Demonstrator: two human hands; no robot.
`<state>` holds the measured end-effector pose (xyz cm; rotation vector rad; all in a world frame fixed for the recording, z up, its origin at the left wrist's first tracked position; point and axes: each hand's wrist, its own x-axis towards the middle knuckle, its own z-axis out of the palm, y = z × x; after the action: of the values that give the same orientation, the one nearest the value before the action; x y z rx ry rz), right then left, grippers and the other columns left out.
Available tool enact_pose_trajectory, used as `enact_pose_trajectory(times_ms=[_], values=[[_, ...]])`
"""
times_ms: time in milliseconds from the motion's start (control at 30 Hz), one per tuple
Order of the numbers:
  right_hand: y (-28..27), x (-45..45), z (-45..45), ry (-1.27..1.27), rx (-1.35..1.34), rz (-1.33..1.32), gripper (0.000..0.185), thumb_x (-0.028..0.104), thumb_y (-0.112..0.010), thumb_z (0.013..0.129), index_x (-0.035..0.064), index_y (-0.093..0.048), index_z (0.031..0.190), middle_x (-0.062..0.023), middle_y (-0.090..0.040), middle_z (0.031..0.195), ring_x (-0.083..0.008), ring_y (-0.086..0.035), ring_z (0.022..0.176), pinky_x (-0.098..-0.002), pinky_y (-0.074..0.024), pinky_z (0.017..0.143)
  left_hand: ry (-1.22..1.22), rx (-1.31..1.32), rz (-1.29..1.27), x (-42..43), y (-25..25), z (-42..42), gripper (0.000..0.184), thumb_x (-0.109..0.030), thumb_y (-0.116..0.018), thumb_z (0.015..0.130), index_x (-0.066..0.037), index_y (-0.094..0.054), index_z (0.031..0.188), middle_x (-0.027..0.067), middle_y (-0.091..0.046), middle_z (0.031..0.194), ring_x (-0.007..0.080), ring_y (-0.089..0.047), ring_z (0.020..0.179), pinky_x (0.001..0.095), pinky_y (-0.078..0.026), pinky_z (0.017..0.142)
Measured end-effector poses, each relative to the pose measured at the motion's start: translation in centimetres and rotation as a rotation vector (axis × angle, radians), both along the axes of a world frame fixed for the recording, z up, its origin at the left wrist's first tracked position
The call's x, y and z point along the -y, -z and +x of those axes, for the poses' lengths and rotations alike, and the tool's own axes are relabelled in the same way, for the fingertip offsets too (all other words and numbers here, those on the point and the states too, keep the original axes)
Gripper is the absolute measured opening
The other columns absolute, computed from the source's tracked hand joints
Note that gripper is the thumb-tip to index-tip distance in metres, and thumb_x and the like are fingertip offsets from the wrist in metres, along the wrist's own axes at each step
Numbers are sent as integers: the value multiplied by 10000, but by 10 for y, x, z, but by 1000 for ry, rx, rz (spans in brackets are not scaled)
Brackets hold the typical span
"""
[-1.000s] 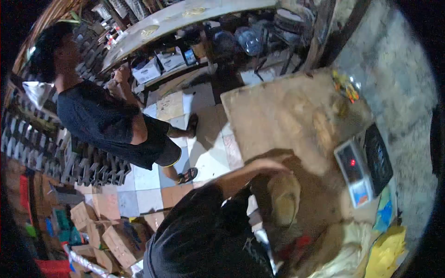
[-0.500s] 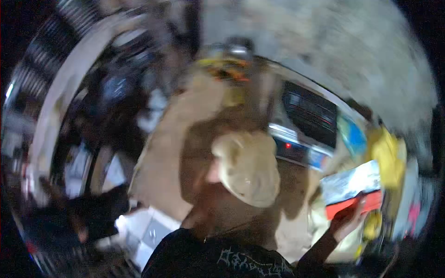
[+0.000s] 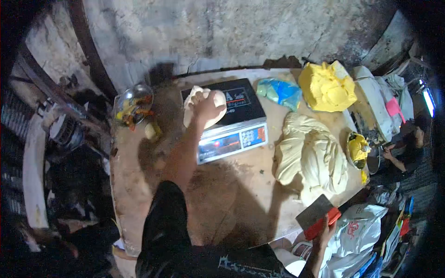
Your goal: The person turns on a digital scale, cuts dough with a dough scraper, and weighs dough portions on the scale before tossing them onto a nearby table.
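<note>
My left hand grips a pale piece of dough, fingers curled over it. Hand and dough are at the left part of the black top of a digital scale; whether the dough bears on it I cannot tell. A red figure glows on the scale's front panel. In my right hand is a dough scraper with a dark metal blade and a red handle, held low by the table's front right edge. Between the scale and the scraper lies a large folded mass of pale dough.
On the wooden table are a yellow block, a blue-and-green plastic bag and, far left, a bowl of colourful bits. A small bowl stands at the right edge. Another person's arm shows beyond, and white bags below.
My left hand has carried the piece of dough forward to the scale. The scraper in my right hand has moved down and left in view. The view has turned and sharpened.
</note>
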<state>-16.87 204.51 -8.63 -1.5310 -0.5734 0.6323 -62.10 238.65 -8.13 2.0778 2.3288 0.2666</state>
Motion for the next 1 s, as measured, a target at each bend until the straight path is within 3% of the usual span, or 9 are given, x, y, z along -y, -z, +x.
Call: enact_pose_trajectory(times_ms=[167,233,333,467,600,667,833,900,1000], values=[[22,38,59,-51,58,-94,165,155,-576,843,85,-504,974,32,-497,735,-70,-470,599,-221,-383,503,177,93,-392,-51,-59,-5,612,-533,-593,707,-27,-580,1051,188,-602,958,310,-597,881,378,-460,792],[28,54,86,-48,53,-105,184,149,-580,839,83,-506,994,31,-500,739,-71,-475,608,-221,-389,510,153,60,969,-9,-79,25,387,-353,-591,784,7,-605,926,172,-615,918,327,-590,874,379,-465,756],[30,63,105,-20,-12,-31,249,140,-593,829,88,-500,1054,28,-509,751,-77,-488,625,-224,-400,517,-106,617,1041,84,-82,74,271,-200,-571,822,7,-550,997,195,-588,957,332,-579,846,348,-458,762],[56,86,170,0,-89,-67,314,138,-609,818,103,-484,1104,24,-517,763,-81,-491,624,-227,-399,513,-102,1189,388,175,191,206,375,-213,-542,848,-55,-432,1169,129,-539,1047,226,-546,942,395,-429,811],[53,115,238,25,-99,-76,348,148,-625,805,108,-472,1114,22,-528,777,-86,-492,620,-227,-398,517,70,1482,382,210,250,354,470,-279,-502,860,-1,-374,1216,119,-453,1143,244,-455,1049,288,-393,891],[23,137,266,-106,-163,-82,420,167,-633,799,103,-444,1168,-18,-553,891,-129,-533,713,-258,-444,589,-475,714,288,196,172,382,607,-270,-636,765,-11,-337,1225,225,-432,1168,309,-390,1135,437,-347,906],[0,122,279,142,123,-160,554,234,-642,793,45,-399,1254,-147,-491,1161,-234,-525,925,-354,-458,769,-148,1053,221,177,161,350,809,-169,-660,732,2,-151,1338,301,-306,1252,404,-326,1161,449,-320,933],[-17,96,237,-32,464,-209,569,276,-646,791,-30,-418,1213,-156,-524,1107,-229,-520,909,-332,-431,805,-123,669,251,190,267,362,797,-257,-643,776,-5,-152,1351,205,-222,1373,310,-283,1242,407,-293,995],[8,37,156,-563,571,-226,441,216,-574,837,-44,-437,1165,-177,-562,1020,-247,-549,854,-350,-434,774,-54,2507,469,276,326,381,538,-237,-615,798,-50,-348,1226,130,-423,1215,253,-452,1105,345,-415,897]])
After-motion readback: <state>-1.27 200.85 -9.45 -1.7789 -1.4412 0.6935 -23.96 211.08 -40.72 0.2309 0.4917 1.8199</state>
